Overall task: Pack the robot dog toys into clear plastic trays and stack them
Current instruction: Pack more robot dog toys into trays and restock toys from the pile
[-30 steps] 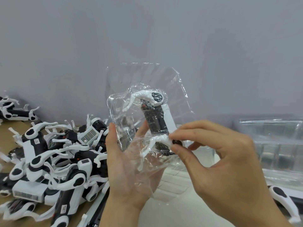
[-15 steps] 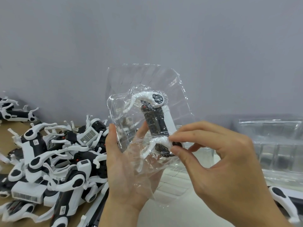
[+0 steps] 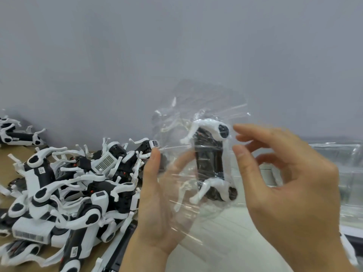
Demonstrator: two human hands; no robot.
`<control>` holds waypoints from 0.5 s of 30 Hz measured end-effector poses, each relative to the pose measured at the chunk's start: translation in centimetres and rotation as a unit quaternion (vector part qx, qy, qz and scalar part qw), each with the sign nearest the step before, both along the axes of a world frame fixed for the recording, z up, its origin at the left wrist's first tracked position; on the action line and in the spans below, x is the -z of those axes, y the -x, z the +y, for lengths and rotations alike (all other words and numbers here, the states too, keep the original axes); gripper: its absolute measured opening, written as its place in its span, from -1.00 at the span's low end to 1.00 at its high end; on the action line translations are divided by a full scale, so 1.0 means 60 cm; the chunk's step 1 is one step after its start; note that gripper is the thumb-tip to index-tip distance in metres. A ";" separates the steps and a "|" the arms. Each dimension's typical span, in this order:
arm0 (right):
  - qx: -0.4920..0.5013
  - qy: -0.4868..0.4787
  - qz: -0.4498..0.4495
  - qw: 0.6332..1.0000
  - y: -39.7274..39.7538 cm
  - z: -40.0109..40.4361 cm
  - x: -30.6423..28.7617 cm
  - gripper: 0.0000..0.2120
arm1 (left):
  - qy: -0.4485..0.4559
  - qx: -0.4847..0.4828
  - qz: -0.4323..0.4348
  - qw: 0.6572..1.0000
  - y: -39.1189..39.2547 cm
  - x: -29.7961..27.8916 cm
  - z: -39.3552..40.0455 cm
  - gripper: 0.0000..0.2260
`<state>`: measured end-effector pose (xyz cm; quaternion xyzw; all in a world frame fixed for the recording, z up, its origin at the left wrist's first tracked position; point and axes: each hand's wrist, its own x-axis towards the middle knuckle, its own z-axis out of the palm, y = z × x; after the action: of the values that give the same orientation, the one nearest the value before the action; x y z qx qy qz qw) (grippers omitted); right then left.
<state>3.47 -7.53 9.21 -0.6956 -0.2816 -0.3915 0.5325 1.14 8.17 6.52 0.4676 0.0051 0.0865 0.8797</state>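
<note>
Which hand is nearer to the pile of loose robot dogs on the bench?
Left. The left hand, holding the clear tray, sits right beside the pile of robot dogs; the right hand is beyond the tray, farther away.

Robot dog toy [image 3: 211, 160] seen in black and white, clear plastic tray [image 3: 176, 134] transparent, piled toys [image 3: 68, 185] black-and-white with red dots, surface [image 3: 7, 169] brown, wall [image 3: 176, 46] grey.

A clear plastic tray [image 3: 198, 154] holding one robot dog toy [image 3: 211, 161] rests upright against the left hand [image 3: 157, 203]. Right of the tray, the right hand [image 3: 290, 185] hovers with loosely curved fingers. Left of the tray lies a pile of toys [image 3: 64, 189].
</note>
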 end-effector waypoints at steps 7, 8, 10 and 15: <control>0.006 -0.001 -0.014 1.000 -0.001 0.001 -0.002 -0.76 | 0.017 0.107 -0.017 0.994 -0.003 0.007 -0.004 -0.38; 0.012 0.002 -0.016 1.000 -0.002 0.001 -0.001 -0.77 | 0.007 0.104 -0.019 0.994 -0.002 0.006 -0.004 -0.39; 0.006 0.004 -0.009 1.000 -0.003 -0.001 0.000 -0.78 | -0.013 0.105 -0.014 0.994 -0.001 0.008 -0.001 -0.39; 0.020 -0.002 -0.013 1.000 -0.005 -0.002 0.002 -0.79 | -0.030 0.098 0.007 0.995 -0.002 0.012 0.002 -0.29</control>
<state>3.74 -7.68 9.07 -0.6951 -0.2741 -0.4112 0.5222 1.26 8.27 5.79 0.4926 -0.0369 -0.0033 0.8695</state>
